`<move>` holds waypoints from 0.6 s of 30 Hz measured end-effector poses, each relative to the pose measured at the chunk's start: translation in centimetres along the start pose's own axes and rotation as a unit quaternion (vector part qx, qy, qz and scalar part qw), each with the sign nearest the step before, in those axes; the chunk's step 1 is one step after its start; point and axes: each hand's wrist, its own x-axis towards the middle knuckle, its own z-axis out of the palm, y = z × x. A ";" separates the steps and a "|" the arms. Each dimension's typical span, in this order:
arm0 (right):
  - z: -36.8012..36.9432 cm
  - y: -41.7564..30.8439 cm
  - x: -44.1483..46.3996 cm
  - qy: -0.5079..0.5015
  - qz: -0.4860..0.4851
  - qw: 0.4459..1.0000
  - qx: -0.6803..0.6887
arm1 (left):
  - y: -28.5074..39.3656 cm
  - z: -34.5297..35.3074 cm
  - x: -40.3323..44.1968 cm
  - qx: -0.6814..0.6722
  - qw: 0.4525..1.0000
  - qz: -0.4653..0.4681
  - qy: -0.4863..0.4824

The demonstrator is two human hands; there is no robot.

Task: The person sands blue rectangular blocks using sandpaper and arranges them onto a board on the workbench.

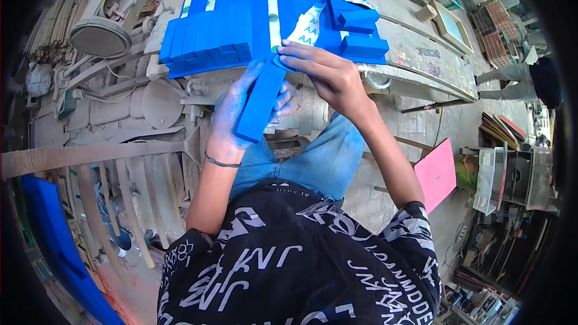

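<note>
My left hand is wrapped around a long blue block, which tilts up toward the table. Blue dust or paint coats its fingers. At the block's upper end, the fingers of my right hand press together on a small flat blue piece; what it is made of I cannot tell. Just beyond those fingers, a crumpled white strip with printed letters rests on a blue board. Whether the strip joins the piece in my right hand is hidden.
Rows of blue blocks stand at the board's left, with more blue blocks at its right. The board lies on a dusty wooden bench. A wooden slatted frame is at my left, a pink panel at my right. Another person's legs show far right.
</note>
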 end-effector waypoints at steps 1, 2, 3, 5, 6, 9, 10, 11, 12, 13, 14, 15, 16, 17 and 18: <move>0.0 -0.1 -0.1 -0.002 -0.004 1.000 -0.003 | 0.2 -0.6 0.0 0.000 1.000 -0.002 0.000; 0.1 -0.1 0.0 -0.006 -0.009 1.000 -0.005 | 0.5 -1.3 0.2 -0.006 0.999 -0.025 -0.047; 0.3 -0.6 -0.1 -0.006 -0.010 1.000 -0.005 | 0.7 -1.8 0.3 -0.012 0.994 -0.047 -0.093; 0.7 -2.7 -0.6 -0.024 0.000 0.998 0.052 | 0.7 -2.5 0.8 -0.033 0.998 -0.040 -0.019; 0.4 -4.4 -0.7 -0.054 -0.016 0.996 0.075 | 0.7 -2.5 0.9 -0.053 0.996 -0.036 0.056; 0.4 -5.2 -0.7 -0.056 -0.081 0.992 0.084 | 0.2 -1.3 0.7 0.000 1.000 0.009 0.018; 0.1 -4.3 -0.8 -0.044 -0.035 0.996 0.073 | 0.3 -2.1 1.2 -0.014 0.999 0.002 0.050; -0.2 -2.9 -0.8 -0.034 0.010 0.998 0.061 | 0.6 -2.9 1.4 -0.044 0.980 -0.029 -0.190; -0.1 -1.4 -0.5 -0.021 0.002 1.000 -0.005 | 0.4 -3.2 1.7 -0.035 0.986 -0.038 -0.156; 0.0 -1.9 -1.1 -0.022 0.000 1.000 -0.007 | 0.4 -3.3 1.9 -0.026 0.991 -0.045 -0.121; 0.3 -3.4 -1.2 -0.024 -0.018 0.999 0.035 | 0.6 -2.1 1.8 -0.024 0.991 -0.039 -0.125; 0.7 -4.7 -1.4 -0.027 -0.038 0.996 0.079 | 0.7 -0.1 1.5 -0.004 0.998 -0.043 0.041; 0.4 -6.5 -0.8 -0.065 -0.063 0.991 0.096 | 0.6 0.8 1.0 0.012 0.976 -0.052 0.212; 0.5 -6.0 -1.0 -0.065 -0.058 0.991 0.099 | 0.1 -0.6 0.7 0.044 0.981 -0.006 0.188; 0.4 -4.7 -1.1 -0.059 -0.024 0.993 0.100 | 0.4 -2.1 0.8 0.011 0.997 -0.019 0.079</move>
